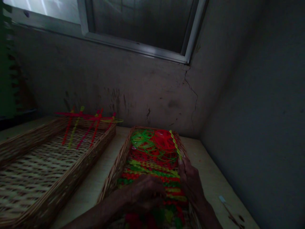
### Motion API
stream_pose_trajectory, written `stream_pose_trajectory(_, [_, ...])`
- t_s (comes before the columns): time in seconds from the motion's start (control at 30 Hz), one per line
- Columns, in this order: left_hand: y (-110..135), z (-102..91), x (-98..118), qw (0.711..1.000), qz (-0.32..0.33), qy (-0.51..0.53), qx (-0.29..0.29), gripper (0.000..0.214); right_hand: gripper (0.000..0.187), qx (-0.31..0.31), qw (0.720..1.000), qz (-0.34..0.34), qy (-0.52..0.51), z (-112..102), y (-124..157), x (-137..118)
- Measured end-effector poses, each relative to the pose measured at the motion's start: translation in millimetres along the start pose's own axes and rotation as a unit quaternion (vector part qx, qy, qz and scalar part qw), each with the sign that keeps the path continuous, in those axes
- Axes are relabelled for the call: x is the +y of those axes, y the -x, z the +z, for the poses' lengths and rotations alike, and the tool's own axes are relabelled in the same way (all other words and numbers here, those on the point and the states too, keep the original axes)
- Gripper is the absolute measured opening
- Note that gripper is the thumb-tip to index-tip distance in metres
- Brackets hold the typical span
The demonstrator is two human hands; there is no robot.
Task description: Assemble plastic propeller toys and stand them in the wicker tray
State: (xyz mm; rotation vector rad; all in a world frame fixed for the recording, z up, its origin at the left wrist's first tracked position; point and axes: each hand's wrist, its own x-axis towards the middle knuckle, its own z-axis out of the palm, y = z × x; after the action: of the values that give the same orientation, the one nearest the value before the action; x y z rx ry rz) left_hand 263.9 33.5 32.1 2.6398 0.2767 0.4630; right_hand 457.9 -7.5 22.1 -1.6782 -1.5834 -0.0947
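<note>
A narrow wicker basket (113,170) lies lengthwise before me. In it are rows of short twisted plastic braids (152,168) in red, green and yellow. At its far end are loose coils of green plastic cord (144,140) and red plastic cord (164,139). My right hand (190,178), at the basket's right rim, pinches the lower end of a yellow-green twisted braid (175,143), which points up and away. Over the middle rows, my left hand (147,190) is closed with curled fingers. Whatever it may hold is hidden in the dim light.
On the left stands a wider wicker basket (59,181) with pink, red and yellow braided sticks (95,124) across its far end. A small white-headed stick (222,200) lies on the table (202,156) at right. Walls and a window (143,28) rise behind.
</note>
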Motion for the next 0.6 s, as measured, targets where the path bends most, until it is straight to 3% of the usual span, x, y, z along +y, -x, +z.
stream_pose_trajectory(0.13, [-6.5,21.0,8.6,0.985,0.027,-0.117,-0.127,0.007,0.028,0.008,0.999,-0.032,0.03,5.9,-2.4,2.5])
stream_pose_trajectory(0.2, [-9.8,27.2,14.0,0.972,0.009,-0.176,-0.153,0.013,0.028,0.018,0.998,-0.043,0.042,6.8,-4.1,1.8])
stream_pose_trajectory(0.43, [-19.1,35.3,28.9,0.957,-0.061,-0.248,-0.138,0.017,0.031,0.023,0.996,-0.057,0.072,1.5,-3.8,-5.7])
stream_pose_trajectory(0.6, [-15.6,71.8,17.4,0.951,-0.064,-0.298,-0.056,0.009,0.033,0.022,0.994,-0.065,0.09,3.5,-0.8,-2.1])
